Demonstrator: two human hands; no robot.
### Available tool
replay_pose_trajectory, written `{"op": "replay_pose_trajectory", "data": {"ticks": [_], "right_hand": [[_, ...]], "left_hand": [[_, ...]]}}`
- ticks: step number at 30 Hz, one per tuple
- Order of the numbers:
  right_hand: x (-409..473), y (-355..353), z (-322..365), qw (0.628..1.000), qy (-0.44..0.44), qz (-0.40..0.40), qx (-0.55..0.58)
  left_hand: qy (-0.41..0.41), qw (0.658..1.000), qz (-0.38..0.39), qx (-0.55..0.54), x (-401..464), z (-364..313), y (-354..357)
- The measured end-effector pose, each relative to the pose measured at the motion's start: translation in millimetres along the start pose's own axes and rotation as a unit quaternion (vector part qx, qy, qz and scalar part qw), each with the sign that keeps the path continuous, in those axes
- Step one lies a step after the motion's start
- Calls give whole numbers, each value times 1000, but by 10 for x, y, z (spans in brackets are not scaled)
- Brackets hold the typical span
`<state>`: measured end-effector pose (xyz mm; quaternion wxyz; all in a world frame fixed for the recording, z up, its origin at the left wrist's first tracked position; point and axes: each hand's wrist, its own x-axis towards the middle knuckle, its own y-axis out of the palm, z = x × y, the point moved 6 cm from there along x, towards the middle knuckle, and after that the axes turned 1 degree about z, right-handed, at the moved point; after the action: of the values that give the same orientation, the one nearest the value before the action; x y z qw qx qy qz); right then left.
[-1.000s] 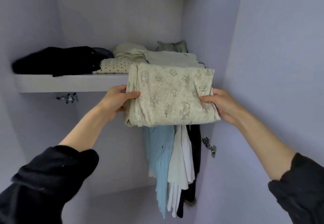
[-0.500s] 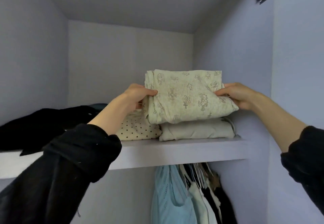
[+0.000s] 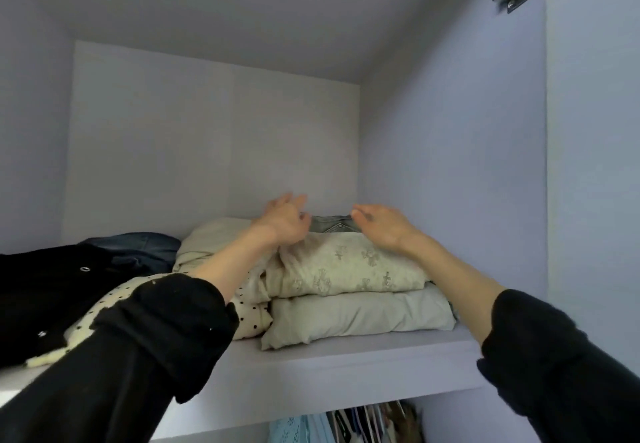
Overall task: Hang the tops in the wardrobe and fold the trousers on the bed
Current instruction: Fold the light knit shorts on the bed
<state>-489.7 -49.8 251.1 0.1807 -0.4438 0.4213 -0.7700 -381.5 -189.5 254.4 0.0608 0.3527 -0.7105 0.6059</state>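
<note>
- The pale lilac wardrobe shelf [image 3: 346,363] holds several folded piles. At its right end the folded cream trousers printed with crosses [image 3: 349,269] lie on top of a folded plain pale-green garment [image 3: 360,314], the two stacked flat near the shelf's front edge.
- Just left of that stack lies a cream fabric with black polka dots [image 3: 247,318]; behind it sits another cream folded piece [image 3: 211,238].
- Further left are a black garment with small metal studs [image 3: 52,290] and a dark blue denim item [image 3: 145,248]. A grey denim piece [image 3: 329,224] shows behind the printed trousers.
- Under the shelf, a light blue top [image 3: 294,430] hangs beside other garments.
- The left hand [image 3: 284,220] hovers above the back left of the printed trousers, fingers spread and relaxed, holding nothing.
- The right hand [image 3: 384,226] is over the back right, fingers loosely bent, palm down, gripping nothing; whether it touches the cloth is unclear.
- Both forearms are bare, with black sleeves [image 3: 156,335] pushed up.
- The fabrics look soft and puffy at the folds.
</note>
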Motion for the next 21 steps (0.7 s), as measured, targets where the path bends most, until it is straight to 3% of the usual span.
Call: {"op": "replay_pose_trajectory", "data": {"ticks": [4, 6, 8, 10, 15, 21], "right_hand": [[-95, 664, -195, 987, 19, 155, -22], [-131, 810, -298, 984, 37, 176, 2], [-117, 816, -308, 982, 32, 186, 1], [-121, 725, -271, 986, 22, 165, -9], [-391, 331, -202, 999, 18, 32, -9], [-1177, -69, -103, 999, 35, -14, -18]], "left_hand": [[-11, 987, 156, 42, 52, -70, 747], [-41, 975, 212, 40, -25, 21, 1006], [-48, 974, 220, 23, -61, 27, 1029], [-33, 981, 189, 7, -120, -65, 881], [48, 998, 29, -40, -422, -395, 333], [142, 986, -24, -81, -982, -776, 121]]}}
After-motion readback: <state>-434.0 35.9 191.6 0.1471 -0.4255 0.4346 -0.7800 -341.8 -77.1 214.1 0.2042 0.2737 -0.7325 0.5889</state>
